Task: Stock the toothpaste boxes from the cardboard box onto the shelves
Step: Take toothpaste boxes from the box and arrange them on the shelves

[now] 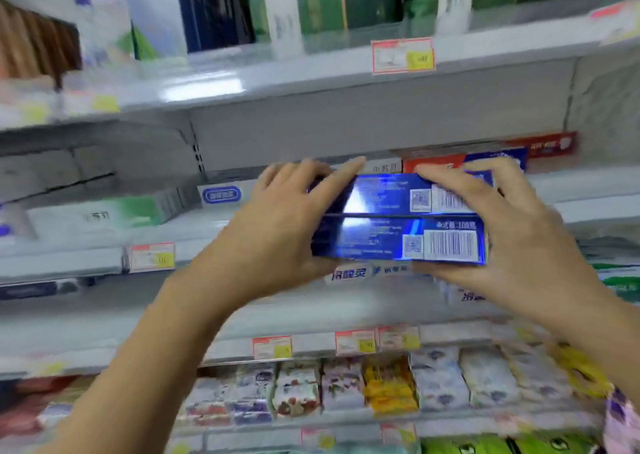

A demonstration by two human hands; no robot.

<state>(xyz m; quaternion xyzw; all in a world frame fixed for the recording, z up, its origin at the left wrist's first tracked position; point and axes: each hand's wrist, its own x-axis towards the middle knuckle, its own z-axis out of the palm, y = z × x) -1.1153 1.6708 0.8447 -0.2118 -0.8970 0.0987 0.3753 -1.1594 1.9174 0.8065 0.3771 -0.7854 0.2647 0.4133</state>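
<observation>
Holding: our left hand [277,231] and right hand [512,231] each grip one end of two glossy blue cardboard toothpaste boxes [381,242].
Where: lifted before the grey metal shelf [86,266].
Handling: we judge them light, stiff, slick; ends suit.

Both forearms raised, converging. Left hand [277,225] grips the left end of two blue toothpaste boxes [381,197], fingers over the top. Right hand [519,235] clamps the right end, thumb apparently beneath (blurred).

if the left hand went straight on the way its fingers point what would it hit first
Likely the white box just beyond the left hand, though depth is unclear.
</observation>
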